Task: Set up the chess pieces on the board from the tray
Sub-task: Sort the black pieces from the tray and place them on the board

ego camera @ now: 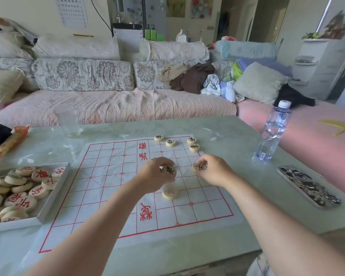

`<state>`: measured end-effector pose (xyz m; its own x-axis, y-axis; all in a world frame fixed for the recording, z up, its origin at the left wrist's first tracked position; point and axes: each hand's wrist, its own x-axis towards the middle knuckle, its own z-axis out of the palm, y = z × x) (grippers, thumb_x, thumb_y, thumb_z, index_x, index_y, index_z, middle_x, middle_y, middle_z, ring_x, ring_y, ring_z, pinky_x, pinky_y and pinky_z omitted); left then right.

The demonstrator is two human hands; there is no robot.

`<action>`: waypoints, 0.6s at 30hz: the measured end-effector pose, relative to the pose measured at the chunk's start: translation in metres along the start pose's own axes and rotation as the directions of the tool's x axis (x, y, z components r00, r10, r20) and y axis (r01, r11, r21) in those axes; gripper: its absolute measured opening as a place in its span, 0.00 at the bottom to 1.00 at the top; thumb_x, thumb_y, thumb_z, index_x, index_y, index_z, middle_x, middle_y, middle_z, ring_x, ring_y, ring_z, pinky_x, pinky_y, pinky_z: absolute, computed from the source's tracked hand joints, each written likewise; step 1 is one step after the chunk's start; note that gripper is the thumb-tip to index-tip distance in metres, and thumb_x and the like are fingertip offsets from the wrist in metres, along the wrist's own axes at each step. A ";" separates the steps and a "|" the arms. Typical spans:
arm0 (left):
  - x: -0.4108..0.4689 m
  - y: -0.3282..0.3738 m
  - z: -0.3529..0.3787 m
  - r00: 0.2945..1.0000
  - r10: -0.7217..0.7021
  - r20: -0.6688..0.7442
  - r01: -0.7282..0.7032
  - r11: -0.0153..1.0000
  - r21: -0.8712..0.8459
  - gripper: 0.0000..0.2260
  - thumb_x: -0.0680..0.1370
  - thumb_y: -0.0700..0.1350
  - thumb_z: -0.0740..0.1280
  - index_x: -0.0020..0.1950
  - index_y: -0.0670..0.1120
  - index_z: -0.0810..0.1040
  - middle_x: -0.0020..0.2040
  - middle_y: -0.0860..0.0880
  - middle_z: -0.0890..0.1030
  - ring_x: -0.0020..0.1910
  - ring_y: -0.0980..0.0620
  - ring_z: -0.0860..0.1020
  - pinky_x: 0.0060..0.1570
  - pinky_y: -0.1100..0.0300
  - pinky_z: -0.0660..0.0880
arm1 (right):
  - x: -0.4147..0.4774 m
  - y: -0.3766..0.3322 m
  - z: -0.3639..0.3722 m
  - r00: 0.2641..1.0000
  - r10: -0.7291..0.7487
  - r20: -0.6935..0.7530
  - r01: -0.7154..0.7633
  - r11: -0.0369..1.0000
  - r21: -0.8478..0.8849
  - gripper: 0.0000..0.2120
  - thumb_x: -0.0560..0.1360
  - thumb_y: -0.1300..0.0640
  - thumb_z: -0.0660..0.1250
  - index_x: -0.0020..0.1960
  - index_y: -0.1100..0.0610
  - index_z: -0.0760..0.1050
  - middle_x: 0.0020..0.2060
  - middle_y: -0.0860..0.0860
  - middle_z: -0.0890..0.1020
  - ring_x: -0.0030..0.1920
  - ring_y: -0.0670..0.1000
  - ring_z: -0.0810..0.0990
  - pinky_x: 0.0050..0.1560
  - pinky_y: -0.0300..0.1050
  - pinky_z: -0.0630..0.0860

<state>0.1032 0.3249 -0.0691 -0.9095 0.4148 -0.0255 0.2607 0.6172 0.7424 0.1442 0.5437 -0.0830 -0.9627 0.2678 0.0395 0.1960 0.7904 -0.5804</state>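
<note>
Currently:
left hand (154, 176): fingers closed on a black-marked piece (169, 170), held tilted above mid-board
right hand (214, 169): fingers pinched on a second black-marked piece (199, 166), at 3 o'clock from the left hand
board (112, 188): paper sheet with a red grid, flat on the worktop (237, 136)
placed pieces (170, 143): four with black characters near the board's 1 o'clock corner
loose piece (170, 191): on the board just below the left hand, face unreadable
tray (50, 204): at 9 o'clock off the board, heaped with red and black pieces
bottle (272, 132): upright at 2 o'clock
phone (308, 185): flat at 3 o'clock
</note>
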 end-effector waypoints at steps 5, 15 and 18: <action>0.003 0.005 0.011 0.999 0.028 -0.043 -0.029 0.999 -0.029 0.24 0.68 0.47 0.77 0.62 0.53 0.75 0.54 0.52 0.79 0.50 0.53 0.78 0.40 0.64 0.77 | -0.005 0.027 -0.008 0.999 0.040 -0.035 -0.042 0.998 -0.050 0.09 0.73 0.45 0.71 0.51 0.46 0.78 0.52 0.42 0.80 0.54 0.49 0.79 0.54 0.45 0.76; 0.001 0.006 0.018 0.998 0.050 -0.040 -0.052 0.998 -0.046 0.22 0.67 0.46 0.78 0.58 0.54 0.77 0.50 0.54 0.80 0.50 0.56 0.79 0.48 0.59 0.79 | -0.004 0.021 -0.004 0.998 0.020 -0.057 -0.029 0.986 -0.163 0.07 0.76 0.46 0.66 0.52 0.44 0.78 0.54 0.46 0.74 0.52 0.51 0.78 0.50 0.43 0.72; -0.001 0.008 0.019 0.995 0.076 -0.069 -0.081 0.995 -0.066 0.21 0.66 0.46 0.78 0.57 0.53 0.77 0.50 0.56 0.80 0.50 0.58 0.79 0.49 0.60 0.78 | -0.008 -0.003 0.001 1.000 0.005 -0.008 -0.004 0.986 0.167 0.04 0.78 0.49 0.65 0.49 0.46 0.78 0.49 0.45 0.80 0.45 0.48 0.79 0.43 0.40 0.71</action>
<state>0.1121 0.3424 -0.0754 -0.9072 0.4137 0.0771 0.3112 0.5362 0.7846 0.1508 0.5387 -0.0825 -0.9601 0.2763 0.0434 0.1656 0.6865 -0.7080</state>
